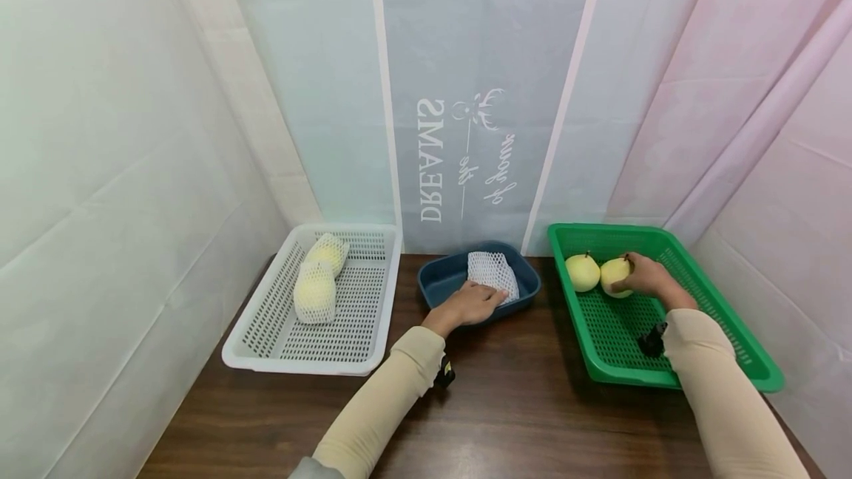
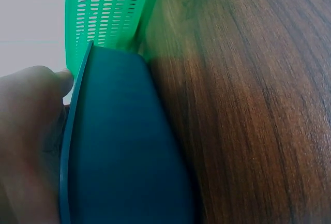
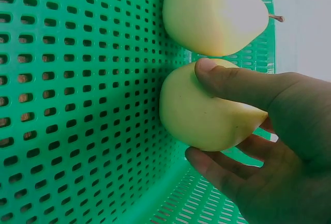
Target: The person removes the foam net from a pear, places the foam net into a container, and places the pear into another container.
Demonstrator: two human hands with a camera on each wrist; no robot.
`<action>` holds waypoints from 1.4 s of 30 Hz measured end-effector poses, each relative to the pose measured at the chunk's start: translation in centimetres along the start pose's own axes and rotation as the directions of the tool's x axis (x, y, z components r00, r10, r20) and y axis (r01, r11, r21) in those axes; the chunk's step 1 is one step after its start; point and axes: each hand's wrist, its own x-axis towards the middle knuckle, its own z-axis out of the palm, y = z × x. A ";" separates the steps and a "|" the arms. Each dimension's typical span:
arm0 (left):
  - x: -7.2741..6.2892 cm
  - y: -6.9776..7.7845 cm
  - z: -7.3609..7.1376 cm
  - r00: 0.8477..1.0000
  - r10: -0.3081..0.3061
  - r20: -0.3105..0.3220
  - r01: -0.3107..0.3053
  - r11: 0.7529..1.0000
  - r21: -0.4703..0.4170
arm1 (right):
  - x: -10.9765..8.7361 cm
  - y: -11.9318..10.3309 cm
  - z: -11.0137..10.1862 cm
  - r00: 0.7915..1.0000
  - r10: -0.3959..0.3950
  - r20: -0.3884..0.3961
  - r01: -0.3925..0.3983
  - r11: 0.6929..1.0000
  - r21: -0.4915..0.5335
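Note:
In the head view my right hand (image 1: 646, 276) is inside the green basket (image 1: 685, 368). Its thumb and fingers grip a pale yellow pear (image 3: 207, 113) from two sides, seen closely in the right wrist view. A second pear (image 3: 217, 14) with a brown stem lies beside it. My left hand (image 1: 469, 305) reaches over the near rim of a dark blue bin (image 1: 439, 290). Its fingers rest at the lower part of a white foam net (image 1: 491, 268) in that bin. The bin's wall (image 2: 119, 141) hides most of those fingers in the left wrist view.
A white basket (image 1: 379, 316) on the left holds two pears in foam nets (image 1: 315, 294). All three containers stand along the back of a brown wooden table (image 1: 506, 405). A printed curtain (image 1: 486, 35) hangs behind them, with pale cloth on both sides.

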 end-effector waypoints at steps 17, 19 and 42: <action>-0.4 0.3 -0.2 0.999 0.010 0.046 -0.014 0.996 0.086 | -0.1 0.3 0.2 0.999 0.009 0.046 -0.011 0.999 0.040; -0.5 0.4 -0.2 0.999 0.016 0.044 -0.019 0.996 0.082 | -0.2 0.3 0.2 0.998 0.011 0.059 -0.014 0.999 0.042; 0.1 -0.1 0.2 0.984 0.143 -0.110 -0.136 0.988 0.066 | -1.0 -0.9 -0.7 1.000 -0.012 0.008 0.011 0.999 0.034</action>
